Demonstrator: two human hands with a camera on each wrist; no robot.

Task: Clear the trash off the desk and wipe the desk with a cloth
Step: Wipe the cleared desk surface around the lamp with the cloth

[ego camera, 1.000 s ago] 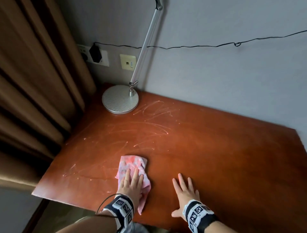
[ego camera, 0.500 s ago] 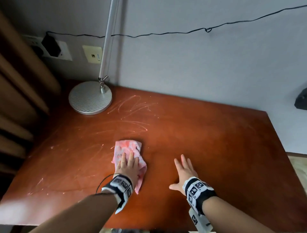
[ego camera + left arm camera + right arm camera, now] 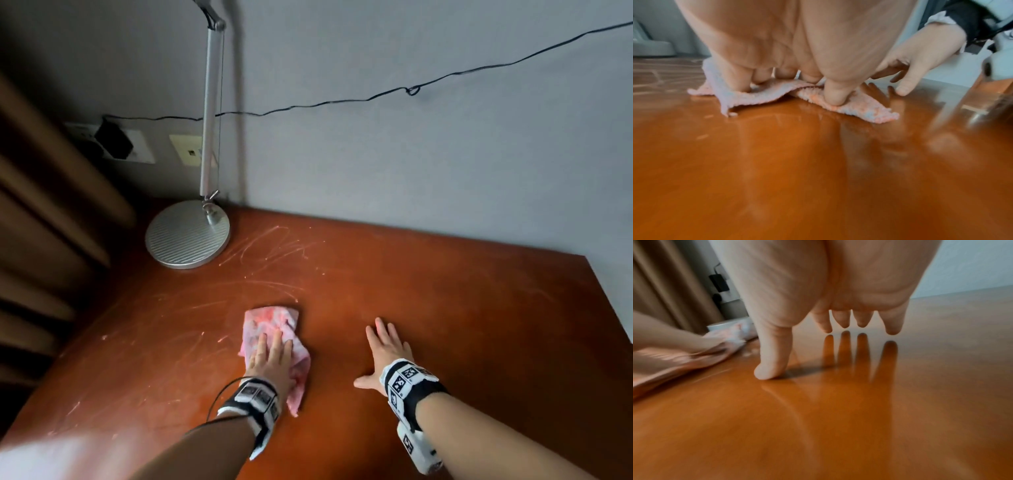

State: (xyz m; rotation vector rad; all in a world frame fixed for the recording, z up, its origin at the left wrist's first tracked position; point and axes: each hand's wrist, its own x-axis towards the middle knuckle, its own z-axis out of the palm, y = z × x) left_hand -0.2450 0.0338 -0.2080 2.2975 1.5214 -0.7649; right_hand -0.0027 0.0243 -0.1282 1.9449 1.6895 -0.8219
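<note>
A pink and white cloth (image 3: 270,323) (image 3: 764,95) (image 3: 694,352) lies flat near the front middle of the reddish-brown desk (image 3: 445,308). My left hand (image 3: 272,356) (image 3: 797,76) presses down on it with straight fingers, thumb on the cloth's right fold. My right hand (image 3: 385,346) (image 3: 838,331) rests flat on the bare desk to the cloth's right, fingers spread and straight, holding nothing. Pale smear marks (image 3: 270,246) streak the desk beyond and to the left of the cloth.
A silver lamp with a round base (image 3: 187,234) stands at the back left corner, its pole (image 3: 209,113) rising along the grey wall. A black cable (image 3: 411,89) runs across the wall from a plug (image 3: 114,140). Brown curtains (image 3: 41,222) hang at the left.
The cloth and my left hand have slid a little away from the front edge and rightward; the head view has shifted. My right hand stays flat on the desk.
</note>
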